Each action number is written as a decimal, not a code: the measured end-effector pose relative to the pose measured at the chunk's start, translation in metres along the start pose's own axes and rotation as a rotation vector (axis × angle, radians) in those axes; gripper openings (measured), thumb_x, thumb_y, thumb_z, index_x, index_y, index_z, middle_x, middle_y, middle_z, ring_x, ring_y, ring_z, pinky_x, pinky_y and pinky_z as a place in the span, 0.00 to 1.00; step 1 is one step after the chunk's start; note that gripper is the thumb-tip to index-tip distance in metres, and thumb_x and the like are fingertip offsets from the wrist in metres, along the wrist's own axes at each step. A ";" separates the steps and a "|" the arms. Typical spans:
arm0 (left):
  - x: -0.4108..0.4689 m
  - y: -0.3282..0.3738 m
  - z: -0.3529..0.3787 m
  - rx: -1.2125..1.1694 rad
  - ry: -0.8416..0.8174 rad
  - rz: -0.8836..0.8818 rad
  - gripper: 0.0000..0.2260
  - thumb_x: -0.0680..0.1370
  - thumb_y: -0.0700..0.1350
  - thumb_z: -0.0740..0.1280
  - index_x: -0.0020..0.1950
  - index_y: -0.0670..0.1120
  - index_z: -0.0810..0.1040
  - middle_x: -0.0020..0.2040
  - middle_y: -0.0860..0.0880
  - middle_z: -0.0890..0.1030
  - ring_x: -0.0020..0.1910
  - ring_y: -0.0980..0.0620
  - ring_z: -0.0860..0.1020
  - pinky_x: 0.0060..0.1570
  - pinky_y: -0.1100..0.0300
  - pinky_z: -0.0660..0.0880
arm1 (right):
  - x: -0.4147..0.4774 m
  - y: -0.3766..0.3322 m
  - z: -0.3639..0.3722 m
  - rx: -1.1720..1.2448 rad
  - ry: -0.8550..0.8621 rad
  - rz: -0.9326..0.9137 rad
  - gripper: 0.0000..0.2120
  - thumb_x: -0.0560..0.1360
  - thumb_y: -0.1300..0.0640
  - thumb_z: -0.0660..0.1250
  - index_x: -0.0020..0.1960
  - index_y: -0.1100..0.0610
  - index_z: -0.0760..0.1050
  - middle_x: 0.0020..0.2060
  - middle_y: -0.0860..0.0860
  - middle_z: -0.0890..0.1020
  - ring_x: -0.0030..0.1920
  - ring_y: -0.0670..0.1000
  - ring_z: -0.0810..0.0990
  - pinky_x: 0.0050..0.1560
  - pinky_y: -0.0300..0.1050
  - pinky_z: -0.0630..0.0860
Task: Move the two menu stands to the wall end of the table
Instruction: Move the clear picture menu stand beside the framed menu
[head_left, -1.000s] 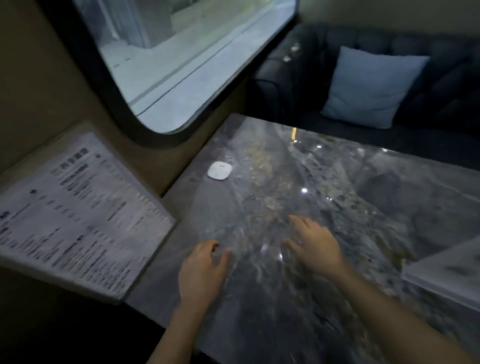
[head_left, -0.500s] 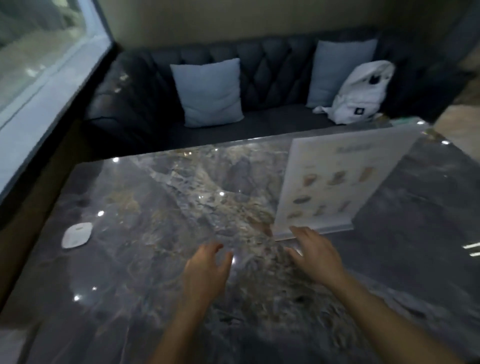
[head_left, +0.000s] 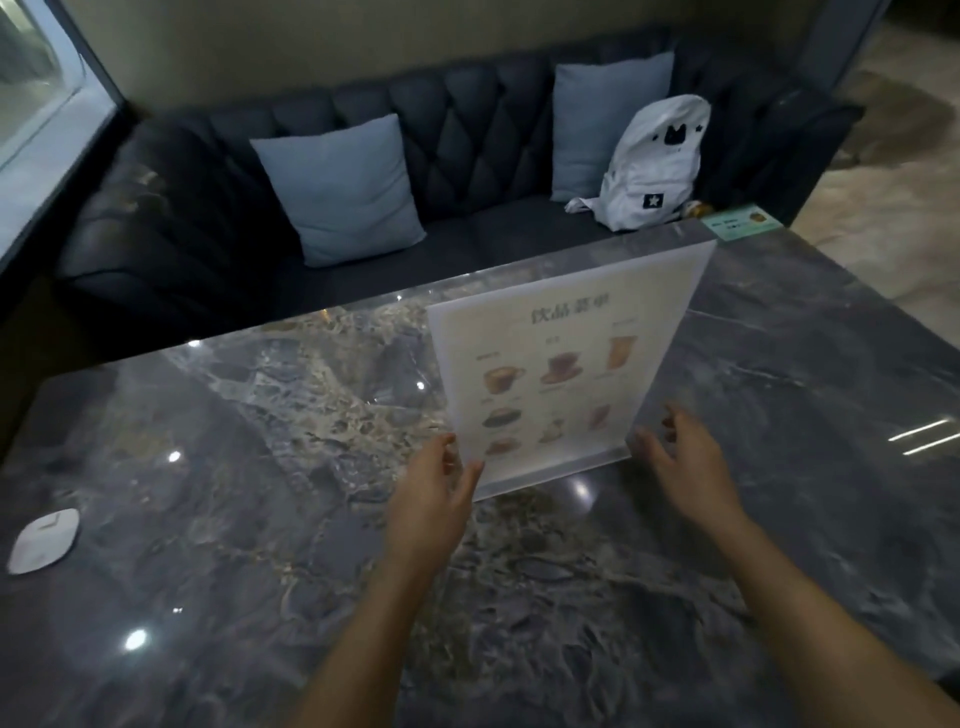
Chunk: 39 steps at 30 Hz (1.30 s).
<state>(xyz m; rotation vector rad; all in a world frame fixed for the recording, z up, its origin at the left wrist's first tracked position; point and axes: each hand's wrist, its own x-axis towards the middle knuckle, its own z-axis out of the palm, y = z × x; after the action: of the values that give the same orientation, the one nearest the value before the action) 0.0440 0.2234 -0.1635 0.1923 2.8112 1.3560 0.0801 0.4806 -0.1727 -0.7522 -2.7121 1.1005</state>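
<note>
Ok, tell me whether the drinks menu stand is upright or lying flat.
Upright. The menu stand rests on its clear base on the table, its printed face rising and leaning slightly back.

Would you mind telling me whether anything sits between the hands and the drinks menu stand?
Nothing visible does. The left hand and right hand are open at either side of the drinks menu stand, with only bare marble table around its base.

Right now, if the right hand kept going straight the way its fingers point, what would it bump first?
Probably the menu stand. The right hand is open, its fingers aimed at the stand's lower right edge, just short of it. Depth is hard to judge, so they may already touch.
</note>
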 end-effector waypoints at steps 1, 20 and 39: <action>0.001 0.002 0.003 -0.007 0.010 -0.014 0.13 0.75 0.50 0.65 0.59 0.52 0.71 0.51 0.49 0.81 0.45 0.52 0.78 0.43 0.53 0.77 | 0.004 0.000 -0.001 0.061 0.004 0.014 0.25 0.75 0.52 0.63 0.67 0.63 0.61 0.61 0.65 0.73 0.58 0.63 0.74 0.58 0.59 0.72; 0.001 -0.001 0.000 -0.106 0.227 -0.109 0.07 0.78 0.47 0.60 0.52 0.52 0.77 0.40 0.48 0.82 0.38 0.48 0.80 0.35 0.54 0.74 | 0.026 -0.026 0.017 0.283 -0.034 -0.170 0.04 0.77 0.56 0.59 0.44 0.50 0.66 0.40 0.58 0.76 0.40 0.60 0.78 0.40 0.56 0.77; -0.060 -0.109 -0.172 -0.100 0.523 -0.345 0.06 0.78 0.48 0.61 0.48 0.49 0.77 0.42 0.46 0.83 0.40 0.48 0.81 0.42 0.48 0.77 | -0.034 -0.195 0.160 0.353 -0.398 -0.385 0.03 0.77 0.57 0.60 0.48 0.56 0.68 0.46 0.58 0.77 0.44 0.61 0.79 0.45 0.58 0.78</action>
<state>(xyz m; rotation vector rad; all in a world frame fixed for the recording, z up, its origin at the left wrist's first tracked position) 0.0808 0.0159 -0.1437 -0.7155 2.9379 1.6367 -0.0147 0.2455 -0.1539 0.0487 -2.6613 1.6932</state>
